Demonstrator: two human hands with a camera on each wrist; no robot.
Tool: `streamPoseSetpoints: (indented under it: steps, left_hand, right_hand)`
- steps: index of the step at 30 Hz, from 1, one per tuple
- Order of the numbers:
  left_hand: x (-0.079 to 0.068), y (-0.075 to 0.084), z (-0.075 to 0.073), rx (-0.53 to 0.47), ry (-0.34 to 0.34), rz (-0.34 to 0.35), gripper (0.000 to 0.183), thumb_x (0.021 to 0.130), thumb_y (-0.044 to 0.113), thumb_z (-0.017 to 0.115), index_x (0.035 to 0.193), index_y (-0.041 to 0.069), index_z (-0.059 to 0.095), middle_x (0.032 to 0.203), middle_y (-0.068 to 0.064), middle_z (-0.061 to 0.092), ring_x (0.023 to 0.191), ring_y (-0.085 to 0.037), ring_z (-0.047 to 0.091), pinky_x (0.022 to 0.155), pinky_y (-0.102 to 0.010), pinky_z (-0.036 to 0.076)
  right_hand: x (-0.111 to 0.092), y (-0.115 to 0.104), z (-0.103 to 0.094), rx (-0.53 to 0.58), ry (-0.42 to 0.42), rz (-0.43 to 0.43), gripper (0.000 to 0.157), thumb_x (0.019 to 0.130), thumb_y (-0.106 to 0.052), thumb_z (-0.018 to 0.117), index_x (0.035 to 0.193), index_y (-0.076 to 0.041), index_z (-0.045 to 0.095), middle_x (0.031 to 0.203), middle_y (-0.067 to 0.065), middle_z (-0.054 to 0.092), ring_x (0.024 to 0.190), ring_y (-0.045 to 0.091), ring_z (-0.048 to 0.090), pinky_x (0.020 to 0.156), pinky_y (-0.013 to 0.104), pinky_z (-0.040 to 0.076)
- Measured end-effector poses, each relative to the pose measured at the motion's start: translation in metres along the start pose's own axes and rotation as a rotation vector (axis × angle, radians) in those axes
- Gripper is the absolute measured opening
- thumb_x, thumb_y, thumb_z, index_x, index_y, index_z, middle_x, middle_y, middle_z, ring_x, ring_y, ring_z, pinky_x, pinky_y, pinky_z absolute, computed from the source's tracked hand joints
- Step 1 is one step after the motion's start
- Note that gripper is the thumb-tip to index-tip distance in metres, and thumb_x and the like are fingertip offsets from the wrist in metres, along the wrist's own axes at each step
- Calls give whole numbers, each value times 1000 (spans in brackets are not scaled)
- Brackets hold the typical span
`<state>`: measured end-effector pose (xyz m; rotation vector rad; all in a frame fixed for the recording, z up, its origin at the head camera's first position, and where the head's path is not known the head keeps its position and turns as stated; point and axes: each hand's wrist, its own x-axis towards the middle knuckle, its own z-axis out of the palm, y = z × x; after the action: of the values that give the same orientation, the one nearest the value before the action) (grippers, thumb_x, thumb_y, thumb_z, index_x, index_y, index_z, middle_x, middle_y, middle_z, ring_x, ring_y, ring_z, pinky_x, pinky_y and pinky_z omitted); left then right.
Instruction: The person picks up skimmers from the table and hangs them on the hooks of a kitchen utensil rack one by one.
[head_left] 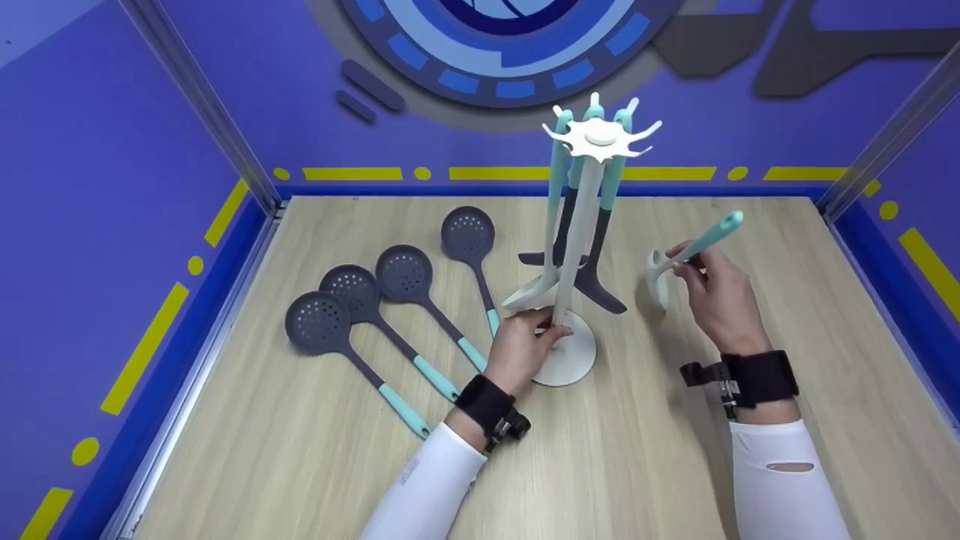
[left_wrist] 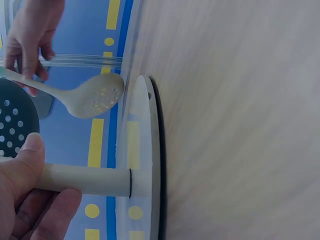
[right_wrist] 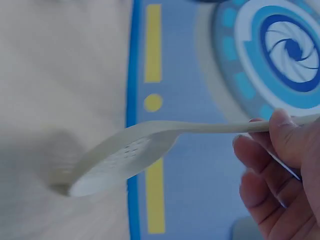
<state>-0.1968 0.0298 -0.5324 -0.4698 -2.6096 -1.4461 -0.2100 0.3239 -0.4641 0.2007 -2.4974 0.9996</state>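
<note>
Head: left hand (head_left: 520, 349) grips one white round-based stand (head_left: 573, 358); right hand (head_left: 718, 296) pinches one white teal-handled skimmer (head_left: 709, 237). Left of stand: four grey perforated skimmers (head_left: 317, 322).

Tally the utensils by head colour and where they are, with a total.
Dark skimmers on the table: 4
Dark utensils on the stand: 2
Pale utensil on the stand: 1
Pale skimmer in the right hand: 1
Total: 8
</note>
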Motion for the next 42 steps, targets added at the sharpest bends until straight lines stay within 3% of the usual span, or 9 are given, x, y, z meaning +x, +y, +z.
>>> streamPoseSetpoints:
  steps: [6,11,15,24,28,33,42]
  left_hand:
    - [1,-1,0,-7,-4,2,27,93,29,81,115,13,80,102,1,81,90,-6,74,72,-17,56]
    - [1,-1,-1,12,-10,-12,28,93,33,80,115,16,80,103,3,81,86,-4,73,70,-17,56]
    - [2,-1,-1,13,-15,-23,28,94,35,79,115,16,80,103,3,81,88,-3,73,71,-17,56]
    - [2,-1,-1,27,-29,-22,28,94,33,79,115,14,80,105,2,81,95,-7,75,75,-19,57]
    - [1,-1,0,16,-24,-14,29,94,32,79,116,13,80,106,1,81,97,-8,75,75,-19,58]
    - [1,-2,0,6,-27,-11,29,93,31,80,116,12,80,106,0,81,98,-8,75,77,-19,58]
    - [2,-1,-1,10,-33,-29,29,94,35,78,117,17,79,109,2,80,100,-7,75,78,-19,57]
  right_hand:
    - [-4,-30,-9,78,68,-16,30,109,-9,54,139,-9,59,121,6,74,98,-5,60,84,7,47]
    - [-9,-52,-18,86,90,-42,39,110,-12,52,149,-16,55,121,9,72,101,-6,57,83,8,45]
    - [-12,-67,-25,87,147,-109,45,109,-8,53,153,-20,54,116,12,70,102,-6,56,87,8,44]
    - [-18,-90,-31,49,247,-225,22,106,-2,58,125,-3,69,99,16,67,93,4,50,81,18,39]
    - [-22,-97,-31,46,273,-235,28,104,1,60,130,-2,70,98,18,67,93,0,50,83,13,41]
    - [-26,-105,-26,60,340,-255,45,99,9,64,142,-4,64,98,20,67,90,4,54,81,8,40]
    - [-25,-113,-19,58,421,-279,42,96,7,69,136,-8,70,97,19,72,81,4,53,76,8,39]
